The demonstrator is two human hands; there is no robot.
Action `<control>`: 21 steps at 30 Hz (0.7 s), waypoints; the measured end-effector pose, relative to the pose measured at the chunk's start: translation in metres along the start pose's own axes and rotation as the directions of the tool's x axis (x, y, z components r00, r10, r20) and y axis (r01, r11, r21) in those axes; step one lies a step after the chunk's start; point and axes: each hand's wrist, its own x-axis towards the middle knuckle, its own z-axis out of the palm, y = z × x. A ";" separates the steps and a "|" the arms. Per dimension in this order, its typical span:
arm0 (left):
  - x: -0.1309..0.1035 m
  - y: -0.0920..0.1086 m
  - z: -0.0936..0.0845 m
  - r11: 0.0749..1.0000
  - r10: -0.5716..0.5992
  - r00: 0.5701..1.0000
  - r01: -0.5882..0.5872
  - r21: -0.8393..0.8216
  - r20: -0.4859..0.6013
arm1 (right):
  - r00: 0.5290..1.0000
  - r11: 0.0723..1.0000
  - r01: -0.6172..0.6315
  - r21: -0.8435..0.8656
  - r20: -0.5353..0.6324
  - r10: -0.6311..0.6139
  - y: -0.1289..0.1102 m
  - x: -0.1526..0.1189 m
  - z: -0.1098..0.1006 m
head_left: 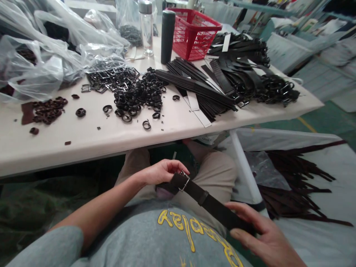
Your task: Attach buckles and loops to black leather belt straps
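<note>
A dark belt (215, 207) with a metal buckle (184, 180) and a loop (203, 198) stretches across my lap. My left hand (164, 171) is closed at the buckle end, its fingers behind and beside the buckle. Farther along the strap, my right hand (256, 231) grips the belt between thumb and fingers. Beyond my hands, on the table, lie a heap of black belt loops (136, 96), a pile of loose buckles (111, 78) and a stack of dark straps (194, 89).
The table edge (111, 152) runs just past my knees. Brown loops (50, 111), plastic bags (36, 70), a black bottle (167, 37), a glass bottle (146, 31), a red basket (191, 37) and buckled belts (256, 79) occupy the tabletop. At right, a white bin (314, 138) holds brown straps.
</note>
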 end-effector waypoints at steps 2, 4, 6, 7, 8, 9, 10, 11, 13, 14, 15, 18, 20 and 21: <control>-0.001 -0.004 0.005 0.990 -0.051 0.994 0.038 0.133 0.095 | 0.994 0.972 0.076 -0.224 -0.063 -0.092 -0.008 -0.014 -0.028; 0.001 -0.010 0.014 0.961 -0.101 0.977 0.046 0.273 0.190 | 0.970 0.888 0.210 -0.408 -0.027 -0.241 -0.019 -0.016 -0.052; 0.006 -0.017 0.023 0.928 -0.108 0.961 0.005 0.372 0.256 | 0.917 0.782 0.322 -0.534 -0.029 -0.397 -0.032 -0.004 -0.070; 0.009 -0.020 0.028 0.921 -0.095 0.958 -0.018 0.390 0.269 | 0.887 0.735 0.342 -0.586 -0.058 -0.459 -0.038 0.005 -0.075; 0.012 -0.022 0.033 0.922 -0.080 0.960 -0.030 0.385 0.267 | 0.847 0.697 0.343 -0.629 -0.113 -0.519 -0.044 0.015 -0.078; 0.016 -0.024 0.037 0.935 -0.064 0.966 -0.029 0.354 0.249 | 0.804 0.668 0.340 -0.662 -0.164 -0.572 -0.048 0.025 -0.079; 0.019 -0.026 0.041 0.952 -0.049 0.975 -0.021 0.305 0.219 | 0.769 0.669 0.311 -0.676 -0.235 -0.595 -0.050 0.033 -0.078; 0.022 -0.028 0.045 0.969 -0.032 0.983 -0.014 0.246 0.180 | 0.746 0.699 0.272 -0.662 -0.314 -0.587 -0.051 0.039 -0.074; 0.027 -0.031 0.051 0.992 -0.003 0.996 -0.009 0.127 0.092 | 0.744 0.801 0.223 -0.556 -0.434 -0.508 -0.046 0.043 -0.061; 0.028 -0.032 0.054 0.997 0.008 0.999 -0.011 0.077 0.048 | 0.775 0.854 0.226 -0.468 -0.445 -0.449 -0.041 0.041 -0.052; 0.029 -0.033 0.056 0.999 0.013 1.000 -0.013 0.034 0.008 | 0.827 0.899 0.236 -0.370 -0.409 -0.386 -0.035 0.038 -0.041; 0.028 -0.032 0.064 1.000 -0.001 0.999 -0.001 -0.028 -0.050 | 0.969 0.974 0.207 -0.090 -0.117 -0.216 -0.014 0.029 0.000; 0.028 -0.030 0.069 1.000 -0.016 0.998 0.015 -0.013 -0.059 | 0.989 0.984 0.145 0.101 0.002 -0.146 -0.003 0.029 0.031; 0.029 -0.030 0.072 1.000 -0.019 0.998 0.019 0.008 -0.062 | 0.992 0.967 0.127 0.221 -0.011 -0.128 0.002 0.031 0.047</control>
